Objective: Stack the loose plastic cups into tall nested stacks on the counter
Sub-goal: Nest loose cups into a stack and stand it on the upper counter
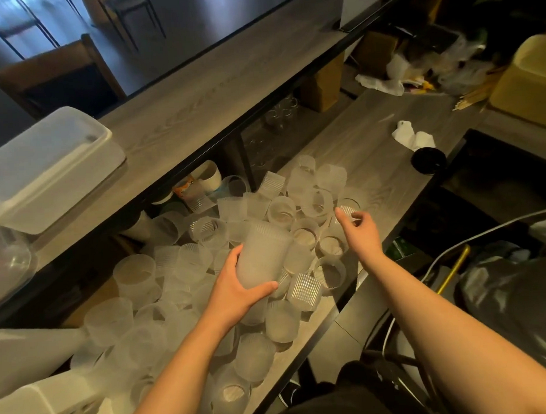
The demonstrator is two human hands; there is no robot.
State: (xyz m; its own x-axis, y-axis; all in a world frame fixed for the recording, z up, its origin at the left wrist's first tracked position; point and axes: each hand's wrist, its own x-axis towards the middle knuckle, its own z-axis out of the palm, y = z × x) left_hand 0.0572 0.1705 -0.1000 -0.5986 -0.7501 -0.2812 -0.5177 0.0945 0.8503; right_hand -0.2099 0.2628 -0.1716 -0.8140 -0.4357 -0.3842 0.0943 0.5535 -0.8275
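1. Left hand [237,288]: clasped round a short nested stack [262,253] of frosted cups, held tilted above the heap, mouth pointing far-right.
2. Right hand [360,227]: fingers spread and holding nothing, touching or just short of a ribbed loose cup [349,208] at the heap's far right; contact unclear.
3. Loose cups [187,262]: many, scattered across the counter [371,147], upright and toppled.
4. Step, as judged: collecting the next cup. Next move calls for pinching it and seating it in line with the stack.
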